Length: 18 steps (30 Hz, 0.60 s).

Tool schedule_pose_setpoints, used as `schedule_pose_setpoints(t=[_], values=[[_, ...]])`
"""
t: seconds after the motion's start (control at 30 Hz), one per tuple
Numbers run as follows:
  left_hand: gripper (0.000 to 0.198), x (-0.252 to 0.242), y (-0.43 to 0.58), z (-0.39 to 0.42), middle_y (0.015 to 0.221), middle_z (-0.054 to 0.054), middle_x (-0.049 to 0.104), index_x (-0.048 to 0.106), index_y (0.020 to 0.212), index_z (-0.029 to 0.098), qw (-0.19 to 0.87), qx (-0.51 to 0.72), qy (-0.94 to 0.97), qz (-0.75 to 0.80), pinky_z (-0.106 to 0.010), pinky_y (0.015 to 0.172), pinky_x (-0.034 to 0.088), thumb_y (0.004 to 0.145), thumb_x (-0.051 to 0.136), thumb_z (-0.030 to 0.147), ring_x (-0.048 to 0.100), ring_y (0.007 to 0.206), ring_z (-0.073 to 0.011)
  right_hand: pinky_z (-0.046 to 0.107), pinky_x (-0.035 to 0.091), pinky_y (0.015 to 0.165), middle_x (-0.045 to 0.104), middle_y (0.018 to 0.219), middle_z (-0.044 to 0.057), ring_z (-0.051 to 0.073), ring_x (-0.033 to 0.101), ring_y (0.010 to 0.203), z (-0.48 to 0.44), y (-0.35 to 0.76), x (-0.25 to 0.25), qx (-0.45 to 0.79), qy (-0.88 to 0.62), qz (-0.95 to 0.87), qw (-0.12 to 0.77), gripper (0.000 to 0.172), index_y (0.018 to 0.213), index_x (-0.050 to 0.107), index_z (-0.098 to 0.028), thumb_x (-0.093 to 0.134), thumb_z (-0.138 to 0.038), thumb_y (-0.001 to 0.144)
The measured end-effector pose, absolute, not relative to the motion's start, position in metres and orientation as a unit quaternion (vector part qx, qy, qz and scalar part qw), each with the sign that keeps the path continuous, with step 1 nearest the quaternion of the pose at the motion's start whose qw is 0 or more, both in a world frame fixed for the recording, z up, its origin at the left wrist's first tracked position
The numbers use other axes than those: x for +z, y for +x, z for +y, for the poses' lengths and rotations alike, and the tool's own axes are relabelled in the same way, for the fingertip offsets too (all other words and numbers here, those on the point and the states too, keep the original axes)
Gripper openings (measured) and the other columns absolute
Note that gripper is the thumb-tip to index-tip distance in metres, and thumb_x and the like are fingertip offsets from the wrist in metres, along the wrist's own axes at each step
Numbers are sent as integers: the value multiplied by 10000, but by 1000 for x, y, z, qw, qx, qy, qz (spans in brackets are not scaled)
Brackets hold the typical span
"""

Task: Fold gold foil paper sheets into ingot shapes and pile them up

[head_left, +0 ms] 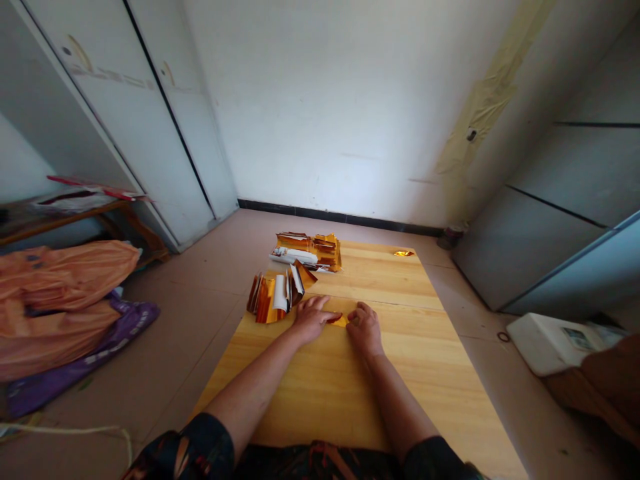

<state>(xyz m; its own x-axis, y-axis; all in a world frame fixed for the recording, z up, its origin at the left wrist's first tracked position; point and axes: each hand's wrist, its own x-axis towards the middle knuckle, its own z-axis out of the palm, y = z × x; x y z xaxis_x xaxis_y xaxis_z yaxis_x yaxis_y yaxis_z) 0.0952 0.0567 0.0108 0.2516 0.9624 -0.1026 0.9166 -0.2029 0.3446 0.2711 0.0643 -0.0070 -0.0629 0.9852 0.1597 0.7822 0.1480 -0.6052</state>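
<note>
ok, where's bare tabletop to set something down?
Bare: table right of the right hand, out to its edge, except a gold scrap far back. Crowded: near stack and far stack of gold paper beyond the left hand; gold sheet between the hands.

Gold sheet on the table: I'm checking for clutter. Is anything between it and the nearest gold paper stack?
Nothing visible except the person's own left hand, which rests on the gold sheet alongside the right hand. Beyond it, the stack follows directly on the table.
</note>
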Motion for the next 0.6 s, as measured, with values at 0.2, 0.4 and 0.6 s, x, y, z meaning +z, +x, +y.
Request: schedule_pose_setpoints(t=[0.2,0.4,0.6], values=[[451,4,93,56,1430,43,404,582,1163,460,158,118,769,608,-489,1026,282,861,434,159,341,1294,-260,319,389,962,585,1193,91,211,516,1107,68,279,-16,177,-597,-727,290,268,774,691,-177,480,-39,685],[482,-19,87,56,1187,-32,600,688,1022,263,109,272,756,585,-399,989,372,700,456,-11,465,1142,-210,325,410,926,617,1130,65,211,531,1047,71,290,-18,159,-579,-742,299,270,753,708,-203,492,-47,711],[398,-15,90,42,1008,-50,637,687,964,225,56,374,771,513,-362,915,423,746,441,0,509,1028,-193,353,423,894,620,1136,70,235,517,1060,66,292,-16,132,-584,-739,309,198,773,696,-213,533,-106,739]])
